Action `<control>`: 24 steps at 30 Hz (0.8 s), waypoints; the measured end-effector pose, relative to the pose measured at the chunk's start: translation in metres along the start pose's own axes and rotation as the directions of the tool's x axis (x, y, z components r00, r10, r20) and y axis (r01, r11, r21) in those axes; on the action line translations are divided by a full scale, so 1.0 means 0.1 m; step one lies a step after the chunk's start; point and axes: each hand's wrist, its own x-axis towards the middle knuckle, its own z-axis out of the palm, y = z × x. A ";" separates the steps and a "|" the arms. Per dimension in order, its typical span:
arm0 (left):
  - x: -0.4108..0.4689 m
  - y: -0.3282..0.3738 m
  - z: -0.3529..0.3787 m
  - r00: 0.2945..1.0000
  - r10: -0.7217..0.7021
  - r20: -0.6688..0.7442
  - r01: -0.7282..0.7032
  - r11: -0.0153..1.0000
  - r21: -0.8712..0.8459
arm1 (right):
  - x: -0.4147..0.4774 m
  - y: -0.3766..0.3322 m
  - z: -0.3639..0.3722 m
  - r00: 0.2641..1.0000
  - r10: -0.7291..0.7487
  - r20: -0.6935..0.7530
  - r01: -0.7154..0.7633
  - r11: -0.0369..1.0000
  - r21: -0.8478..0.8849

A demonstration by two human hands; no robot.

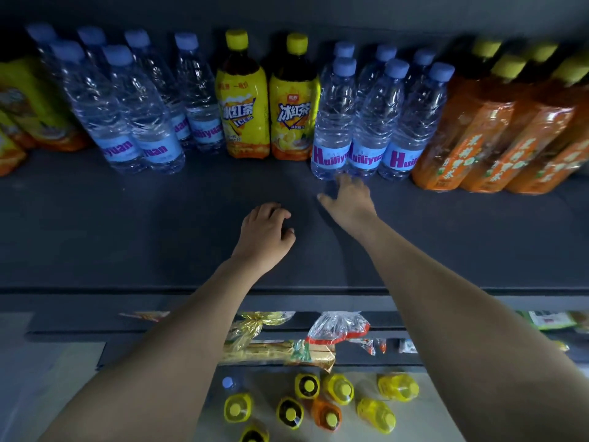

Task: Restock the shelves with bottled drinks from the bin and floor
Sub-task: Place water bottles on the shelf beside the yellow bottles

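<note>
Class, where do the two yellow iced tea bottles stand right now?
The iced tea bottles stand side by side at the back of the shelf, just left of centre in the head view, between water bottles on both sides.

A: Could you read the orange bottles (pixel 497 132) on the right?
B: No; they were blurred, and the last ran off the edge.
A: The back water bottles (pixel 344 47)?
B: Only caps showed behind the front row (pixel 334 122).
A: Did the right grip (pixel 350 199) touch anything?
B: Its fingertips were smeared; I couldn't tell.
A: The floor (pixel 430 419)?
B: One bottle (pixel 253 435) was cut by the bottom edge.
</note>
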 end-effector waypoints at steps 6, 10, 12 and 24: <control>-0.39 -0.04 -0.34 0.988 -0.075 0.137 0.072 0.997 0.022 | -0.49 0.00 -0.23 0.947 -0.011 0.322 0.050 0.992 -0.113; -0.66 -0.11 -0.79 0.966 -0.116 0.233 0.119 0.993 0.002 | -0.86 -0.16 -0.42 0.900 -0.025 0.435 0.115 0.977 -0.181; -0.83 -0.13 -1.04 0.963 -0.121 0.242 0.122 0.992 0.013 | -1.05 -0.26 -0.49 0.890 -0.040 0.454 0.147 0.968 -0.203; -1.75 -0.02 -2.11 0.980 -0.148 0.131 0.111 0.961 0.254 | -1.79 -1.01 -0.89 0.870 -0.192 0.454 0.368 0.866 -0.340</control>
